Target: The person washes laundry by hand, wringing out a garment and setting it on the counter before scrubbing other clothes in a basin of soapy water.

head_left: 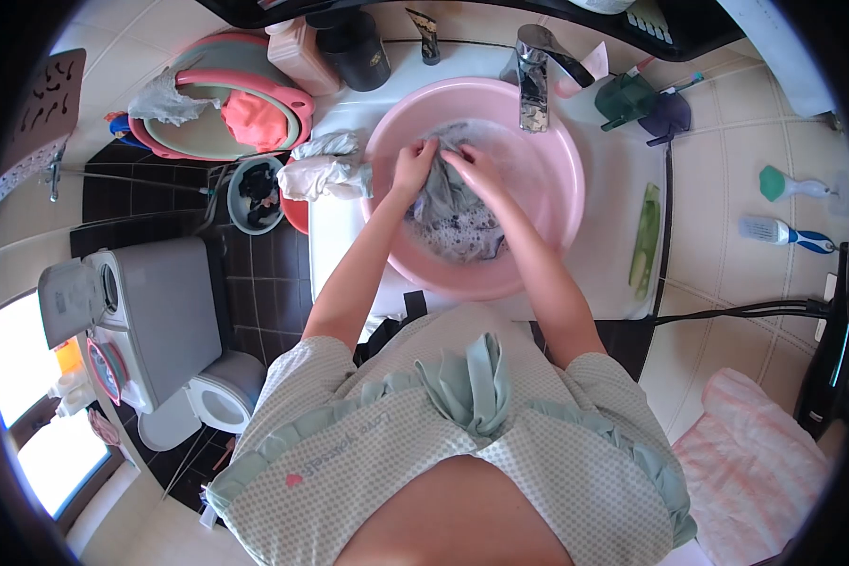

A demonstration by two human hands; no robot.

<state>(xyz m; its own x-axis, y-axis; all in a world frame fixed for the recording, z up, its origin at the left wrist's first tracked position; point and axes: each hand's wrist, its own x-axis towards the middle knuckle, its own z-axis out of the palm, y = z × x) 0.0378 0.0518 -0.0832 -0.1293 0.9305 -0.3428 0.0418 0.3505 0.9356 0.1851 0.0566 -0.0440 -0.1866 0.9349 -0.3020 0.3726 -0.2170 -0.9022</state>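
Note:
A wet grey cloth garment (448, 200) hangs from both my hands into a pink basin (568, 189) of sudsy water. My left hand (415, 168) pinches its upper edge on the left, and my right hand (474, 170) grips it a short way to the right. The lower part of the cloth lies in the foam, where its outline is lost among bubbles. Above the basin's far right rim stands a chrome faucet (535, 90). Just left of the basin, a bunched white cloth (328, 177) rests on the counter edge.
Bottles, among them a black one (354, 55), stand behind the basin. A green soap-holder-like strip (645, 241) lies at the counter's right. Pink-rimmed tubs (297, 111) and a small pail (255, 222) are at the left. Brushes (788, 233) hang on the right wall; a pink towel (745, 462) hangs below.

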